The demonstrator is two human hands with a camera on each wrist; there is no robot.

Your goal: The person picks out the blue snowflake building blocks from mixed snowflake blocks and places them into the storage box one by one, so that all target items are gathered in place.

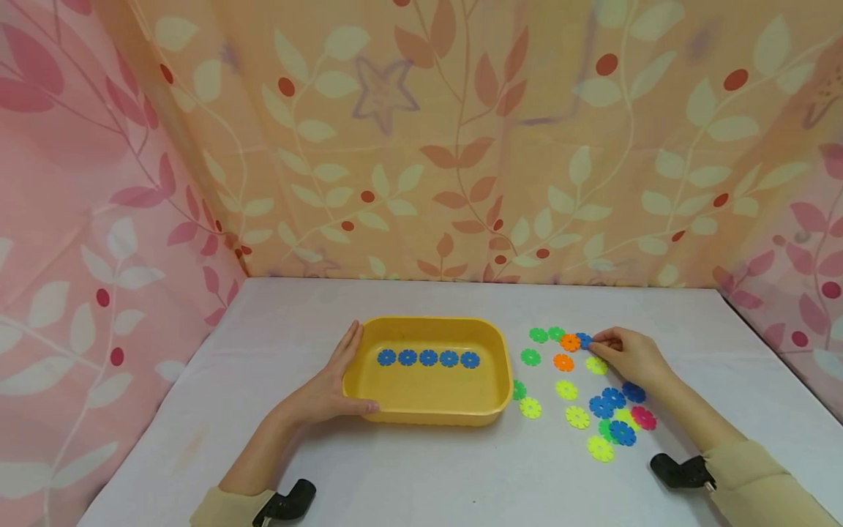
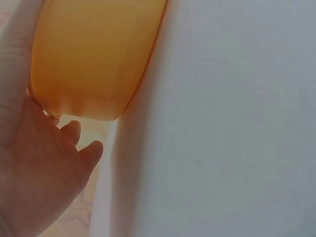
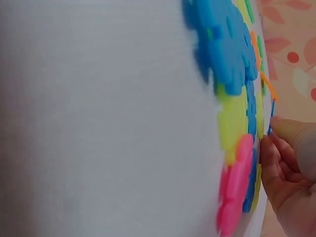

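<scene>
My left hand (image 1: 325,390) grips the left end of a yellow plastic tray (image 1: 428,419), its thumb at the front rim and its fingers along the side. In the left wrist view, the tray's amber-looking wall (image 2: 94,59) lies against that hand (image 2: 44,168). Several blue notched discs (image 1: 429,358) form a row inside the tray. To the tray's right, my right hand (image 1: 635,359) pinches the edge of a blue notched disc (image 1: 583,341), which touches an orange disc (image 1: 569,342). The right wrist view shows the pinched blue disc (image 3: 272,116) edge-on at the fingertips.
Loose discs lie right of the tray: green (image 1: 530,357), orange (image 1: 563,362) and yellow (image 1: 566,389). Nearer my right forearm is an overlapping cluster with blue (image 1: 622,432) and pink (image 1: 644,418) discs. A patterned curtain (image 1: 461,146) stands behind the white table (image 1: 395,476).
</scene>
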